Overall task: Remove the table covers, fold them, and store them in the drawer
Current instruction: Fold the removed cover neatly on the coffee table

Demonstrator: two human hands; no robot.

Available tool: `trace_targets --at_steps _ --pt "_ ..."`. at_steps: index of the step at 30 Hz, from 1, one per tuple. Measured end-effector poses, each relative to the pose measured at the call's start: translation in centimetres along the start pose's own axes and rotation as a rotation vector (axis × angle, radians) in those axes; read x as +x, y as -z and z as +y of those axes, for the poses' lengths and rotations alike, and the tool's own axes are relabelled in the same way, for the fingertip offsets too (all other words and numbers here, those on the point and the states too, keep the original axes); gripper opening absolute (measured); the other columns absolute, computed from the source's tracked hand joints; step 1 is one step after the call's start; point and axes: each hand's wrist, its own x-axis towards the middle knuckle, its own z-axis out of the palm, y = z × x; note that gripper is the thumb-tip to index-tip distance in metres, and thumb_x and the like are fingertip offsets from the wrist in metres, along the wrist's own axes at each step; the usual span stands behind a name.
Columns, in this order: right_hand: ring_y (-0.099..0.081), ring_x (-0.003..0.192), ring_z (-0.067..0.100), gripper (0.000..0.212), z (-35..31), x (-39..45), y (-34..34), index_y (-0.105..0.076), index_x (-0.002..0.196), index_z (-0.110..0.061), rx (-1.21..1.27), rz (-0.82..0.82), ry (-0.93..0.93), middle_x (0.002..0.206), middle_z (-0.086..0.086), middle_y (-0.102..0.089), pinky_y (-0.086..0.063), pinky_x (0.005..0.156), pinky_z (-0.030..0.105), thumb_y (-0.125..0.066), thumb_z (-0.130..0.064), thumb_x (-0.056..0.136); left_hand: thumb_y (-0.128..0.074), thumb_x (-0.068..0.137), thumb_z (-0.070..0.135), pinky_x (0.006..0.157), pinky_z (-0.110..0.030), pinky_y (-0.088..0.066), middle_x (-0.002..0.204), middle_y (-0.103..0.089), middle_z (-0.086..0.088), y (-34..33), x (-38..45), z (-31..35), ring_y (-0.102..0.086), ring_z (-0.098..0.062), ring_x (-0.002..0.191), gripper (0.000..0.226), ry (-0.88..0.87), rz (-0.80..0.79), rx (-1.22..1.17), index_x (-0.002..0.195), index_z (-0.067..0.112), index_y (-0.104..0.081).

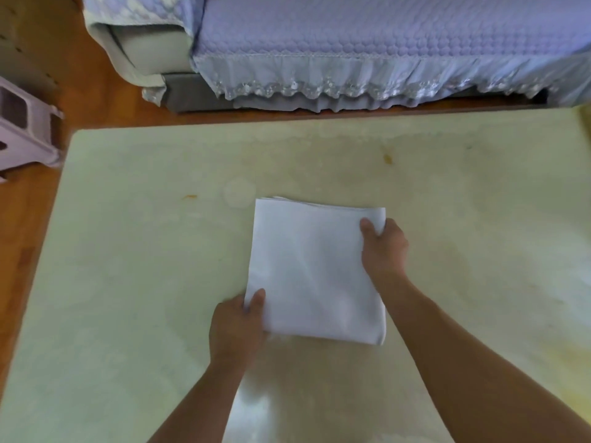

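A white table cover (315, 270), folded into a thick rectangle, lies in the middle of the pale glossy table (134, 238). My left hand (238, 324) grips its near left corner, thumb on top and fingers underneath. My right hand (383, 247) pinches its far right corner, thumb on top of the cloth. Layered edges show along the far side of the fold. No drawer is in view.
A sofa (367, 43) with a lilac quilted cover and lace frill stands just beyond the table's far edge. A light plastic stool (22, 129) stands on the wooden floor (19, 238) at the left. Small orange stains mark the tabletop.
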Motion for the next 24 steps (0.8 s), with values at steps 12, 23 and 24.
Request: trace_targets --at_steps 12,23,24 --pt "-0.057 0.116 0.04 0.057 -2.1 2.7 -0.3 -0.06 0.122 0.001 -0.264 -0.044 -0.167 0.122 0.025 -0.062 -0.041 0.088 0.037 -0.024 -0.04 0.108 -0.043 0.098 0.062 0.079 -0.037 -0.049 0.102 -0.074 -0.012 -0.2 1.5 0.2 -0.067 -0.035 0.101 0.059 0.089 -0.067 0.142 0.102 0.012 -0.074" --pt "-0.057 0.105 0.044 0.055 -0.5 1.6 -1.9 -0.057 0.114 -0.008 -0.283 0.149 -0.059 0.112 0.028 -0.064 -0.037 0.08 0.043 -0.022 -0.05 0.105 -0.05 0.103 0.045 0.078 -0.036 -0.047 0.099 -0.065 0.008 2.5 6.6 5.7 -0.062 -0.023 0.095 0.026 -0.114 -0.209 -0.269 0.122 0.029 -0.055" --pt "-0.058 0.103 0.043 0.051 -0.3 1.5 -2.0 -0.055 0.115 -0.01 -0.248 0.154 -0.048 0.11 0.026 -0.064 -0.037 0.079 0.043 -0.025 -0.05 0.105 -0.049 0.104 0.042 0.073 -0.034 -0.045 0.094 -0.064 0.008 2.5 7.4 6.6 -0.061 -0.022 0.088 0.021 -0.135 -0.224 -0.356 0.117 0.027 -0.055"
